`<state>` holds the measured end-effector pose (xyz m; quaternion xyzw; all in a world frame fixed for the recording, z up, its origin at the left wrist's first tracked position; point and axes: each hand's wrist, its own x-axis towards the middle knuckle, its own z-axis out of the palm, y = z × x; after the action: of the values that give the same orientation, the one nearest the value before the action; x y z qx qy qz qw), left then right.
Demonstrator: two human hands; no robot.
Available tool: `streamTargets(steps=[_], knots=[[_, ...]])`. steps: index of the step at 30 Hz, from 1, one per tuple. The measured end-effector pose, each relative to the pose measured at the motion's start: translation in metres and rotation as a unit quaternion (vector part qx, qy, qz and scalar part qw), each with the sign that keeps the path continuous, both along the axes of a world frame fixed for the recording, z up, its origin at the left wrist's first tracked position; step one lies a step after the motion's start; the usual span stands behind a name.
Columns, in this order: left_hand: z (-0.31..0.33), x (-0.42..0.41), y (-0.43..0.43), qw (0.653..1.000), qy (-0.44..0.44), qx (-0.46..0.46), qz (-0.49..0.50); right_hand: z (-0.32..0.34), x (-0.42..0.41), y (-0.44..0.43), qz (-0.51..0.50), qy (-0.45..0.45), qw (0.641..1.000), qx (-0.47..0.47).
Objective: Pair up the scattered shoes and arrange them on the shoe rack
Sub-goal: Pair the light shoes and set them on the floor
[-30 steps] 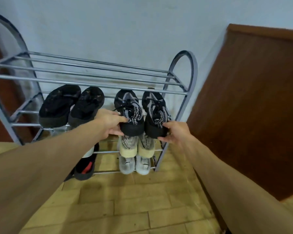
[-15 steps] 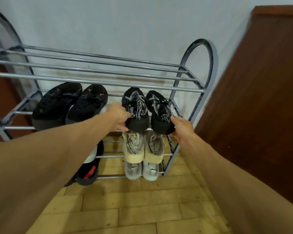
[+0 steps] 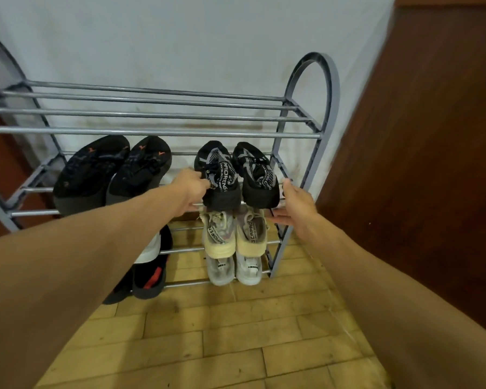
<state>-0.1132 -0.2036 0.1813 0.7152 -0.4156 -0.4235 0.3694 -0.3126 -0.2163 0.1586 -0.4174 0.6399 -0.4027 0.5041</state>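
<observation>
1. A pale wall [image 3: 180, 37] backs a grey metal shoe rack [image 3: 331, 88] that stands on yellow-brown floor tiles [image 3: 208, 332], with a brown wooden panel [image 3: 432, 164] to the right.
2. The black knit sneakers sit side by side at the right end of the second tier: left sneaker [image 3: 218, 175] and right sneaker [image 3: 257, 178].
3. Their long axes run front to back. The toes point at the wall and the heels hang over the front rail towards the person, so any final push goes straight away from the body.
4. The left hand [image 3: 190, 189] is nearer the left sneaker, its fingers curled onto the outer side by the laces.
5. The right hand [image 3: 295, 204] is spread, with the thumb touching the right sneaker's outer side and straight fingers just under its heel.
6. Both hands sit at the heel ends, flanking the pair.
7. On the same tier to the left rests a black pair with orange marks [image 3: 112, 175].
8. A cream pair [image 3: 233, 234] sits on the tier below, a whitish pair [image 3: 236, 268] on the lowest, and black-and-red shoes [image 3: 149, 279] at lower left.
9. The placing looks nearly finished, with only release left.
</observation>
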Motion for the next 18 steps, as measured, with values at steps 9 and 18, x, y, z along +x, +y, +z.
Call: streamTargets(steps=[9,18], knots=[[0.021,-0.101,0.118,0.993,-0.077,-0.083,-0.028,-0.014,-0.109,0.146,0.195,0.283,0.938,0.044],[-0.035,-0.243,0.27,0.883,-0.082,0.105,-0.45,-0.104,-0.24,0.329,0.146,0.25,0.919,0.267]])
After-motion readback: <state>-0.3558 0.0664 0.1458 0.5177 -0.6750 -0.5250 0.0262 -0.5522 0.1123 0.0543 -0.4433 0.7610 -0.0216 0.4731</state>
